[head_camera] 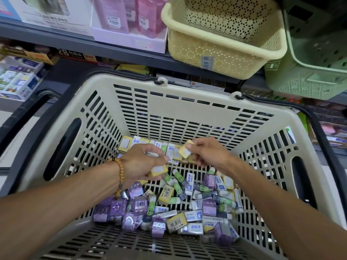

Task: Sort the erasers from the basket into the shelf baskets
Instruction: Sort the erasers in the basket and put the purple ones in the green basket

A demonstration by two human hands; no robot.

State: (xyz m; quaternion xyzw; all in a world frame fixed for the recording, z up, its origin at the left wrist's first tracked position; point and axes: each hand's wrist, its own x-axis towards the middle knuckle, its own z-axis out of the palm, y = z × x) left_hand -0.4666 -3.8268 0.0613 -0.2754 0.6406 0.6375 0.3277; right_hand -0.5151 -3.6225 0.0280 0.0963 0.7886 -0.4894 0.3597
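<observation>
Count: baskets, hands, erasers by colour

3 baskets: 1 big beige shopping basket (169, 102), plus 2 shelf baskets above it, 1 yellow (221, 51) and 1 green (317, 72). 2 hands in frame, left hand (142, 162) and right hand (208, 153). Each held at least 1 yellow eraser: one (159, 170) under the left, one (185, 150) in the right. The left hand's grip may have held more, too blurred to tell. Loose pile (180, 207) held several dozen erasers in 4 kinds: yellow, white-and-blue, green, purple. Exact totals per kind were not countable, as many overlapped. 1 beaded bracelet (120, 175) on the left wrist.
</observation>
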